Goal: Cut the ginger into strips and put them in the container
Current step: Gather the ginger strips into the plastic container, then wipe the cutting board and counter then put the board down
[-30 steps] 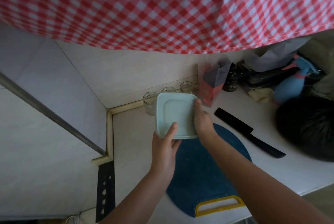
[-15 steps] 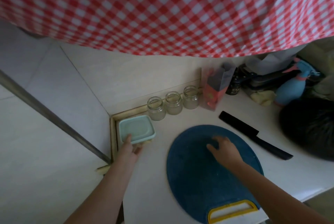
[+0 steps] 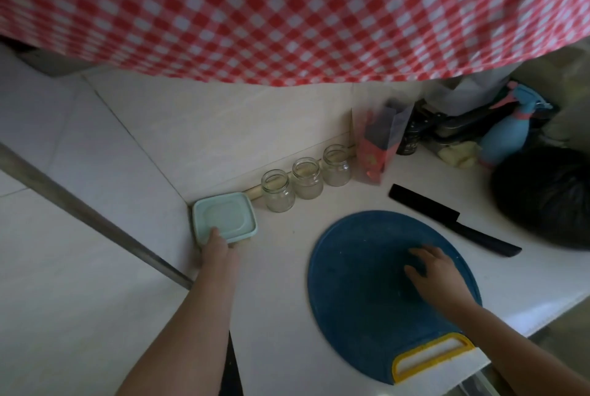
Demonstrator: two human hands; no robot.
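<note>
Two hands, left (image 3: 217,247) on square mint container (image 3: 225,218), right (image 3: 435,271) on round blue board (image 3: 357,284)

White counter (image 3: 281,299), lidded pale-green container (image 3: 225,218), three glass jars (image 3: 307,178), blue cutting board (image 3: 367,284), black knife (image 3: 453,220)

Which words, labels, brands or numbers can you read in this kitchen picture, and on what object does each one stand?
None can be read.
Red packet: yellow marks, too blurred to read.
Dark bottle: label too small and dim.
Lidded container, glass jars, knife, cutting board: no text shows.
</note>
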